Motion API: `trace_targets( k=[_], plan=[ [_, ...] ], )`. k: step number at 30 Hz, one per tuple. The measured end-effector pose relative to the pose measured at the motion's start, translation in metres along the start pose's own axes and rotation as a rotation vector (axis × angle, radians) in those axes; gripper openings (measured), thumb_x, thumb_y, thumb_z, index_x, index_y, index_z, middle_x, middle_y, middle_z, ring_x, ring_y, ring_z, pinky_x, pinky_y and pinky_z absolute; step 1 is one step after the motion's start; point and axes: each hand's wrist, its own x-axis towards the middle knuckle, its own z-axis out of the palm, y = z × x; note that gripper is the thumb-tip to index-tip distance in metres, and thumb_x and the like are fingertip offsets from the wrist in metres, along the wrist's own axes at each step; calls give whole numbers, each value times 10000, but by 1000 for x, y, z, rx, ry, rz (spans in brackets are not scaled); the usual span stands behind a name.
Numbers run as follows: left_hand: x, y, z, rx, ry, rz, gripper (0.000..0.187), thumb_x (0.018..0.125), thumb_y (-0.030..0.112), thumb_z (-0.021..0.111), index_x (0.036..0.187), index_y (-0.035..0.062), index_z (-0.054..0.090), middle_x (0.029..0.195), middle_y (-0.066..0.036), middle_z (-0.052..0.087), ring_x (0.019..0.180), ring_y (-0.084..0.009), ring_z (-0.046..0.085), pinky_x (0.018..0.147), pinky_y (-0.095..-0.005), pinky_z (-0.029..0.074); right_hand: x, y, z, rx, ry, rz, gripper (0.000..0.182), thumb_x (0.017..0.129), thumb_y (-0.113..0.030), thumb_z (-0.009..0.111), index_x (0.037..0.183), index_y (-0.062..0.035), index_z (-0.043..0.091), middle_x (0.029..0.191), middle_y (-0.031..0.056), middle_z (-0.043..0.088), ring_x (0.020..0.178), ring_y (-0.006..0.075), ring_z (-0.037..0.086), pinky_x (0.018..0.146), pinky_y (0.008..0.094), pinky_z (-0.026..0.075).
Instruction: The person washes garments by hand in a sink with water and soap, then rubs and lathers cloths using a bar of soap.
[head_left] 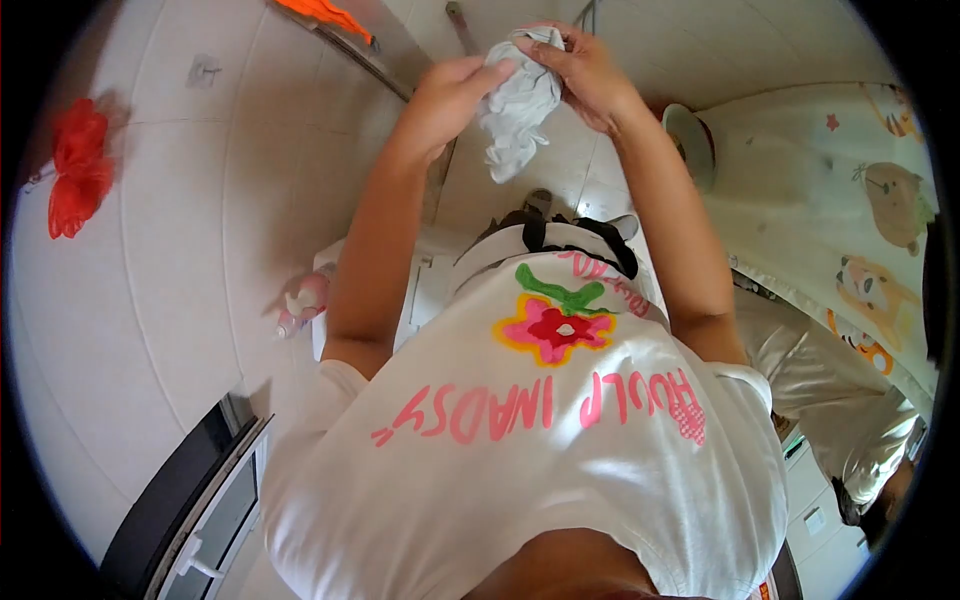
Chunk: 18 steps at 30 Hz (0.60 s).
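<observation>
A crumpled, pale grey-white cloth [522, 105] hangs between my two hands, held up in front of my body. My left hand [450, 95] pinches its left side, thumb on top of the fabric. At the upper right edge of the cloth, my right hand [590, 75] grips it with the thumb pressed on it. The lower end dangles loose in folds. What the cloth is cannot be told from its bunched shape.
A red plastic bag [80, 168] hangs on the tiled left wall, with pink bottles [305, 300] lower down. Orange fabric [328, 14] hangs at the top. On the right are a cartoon-animal curtain [815, 150] and a round basin [690, 148] partly behind my right arm.
</observation>
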Motion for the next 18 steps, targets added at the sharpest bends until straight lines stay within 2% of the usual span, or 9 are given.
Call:
trace_targets(
  k=[3,4,7,10,13,14,17,18],
  plan=[
    [0,-6,2,-43,35,38,344,956,271,592,1073,-46,653,936,-48,676,841,-115,617,771,-266,480,0,2,-16,-12,66,69,268,919,-144,635,1143,1,607,1013,100,670,889,172,654,766,316,537],
    [-1,-5,5,-81,63,50,346,953,272,589,1065,-47,661,927,-46,680,832,-115,614,765,-274,478,3,11,-25,12,87,97,264,927,-178,632,1124,-3,617,1016,81,674,915,171,656,818,336,542],
    [-2,-4,6,-211,48,-42,341,976,257,570,1115,-49,628,990,-57,677,905,-135,627,816,-285,497,7,23,-37,341,49,271,291,948,-210,601,1148,1,600,1072,86,670,991,202,651,900,369,532],
    [3,-12,12,-291,117,21,331,976,243,571,1140,-38,626,1022,-63,674,943,-144,627,838,-298,499,1,29,-22,626,-2,414,310,992,-253,528,1158,-1,595,1102,84,669,969,208,661,915,352,535],
    [7,-16,18,-311,216,140,299,971,228,566,1124,-17,645,983,-41,671,879,-108,602,810,-268,480,-3,37,-8,794,92,330,315,1002,-260,500,1159,-3,592,1136,113,660,1034,226,642,960,365,509],
    [6,-15,18,-219,233,199,297,974,226,561,1127,-15,641,981,-41,670,884,-106,599,815,-266,477,-6,36,-5,844,73,310,321,1004,-262,487,1165,-4,588,1145,113,656,1056,222,630,979,378,491],
    [-2,-11,23,27,282,343,289,983,222,545,1133,-9,633,970,-40,669,891,-101,590,823,-262,469,-5,49,-18,1131,-422,254,355,1005,-276,444,1224,-20,554,1227,118,623,1121,275,600,1038,427,427],
    [-3,-9,25,87,302,380,285,986,220,538,1133,-5,632,964,-39,668,888,-102,588,822,-262,468,-4,50,-19,1127,-442,255,355,997,-281,455,1220,-24,556,1218,116,629,1119,273,600,1037,429,426]
  ],
)
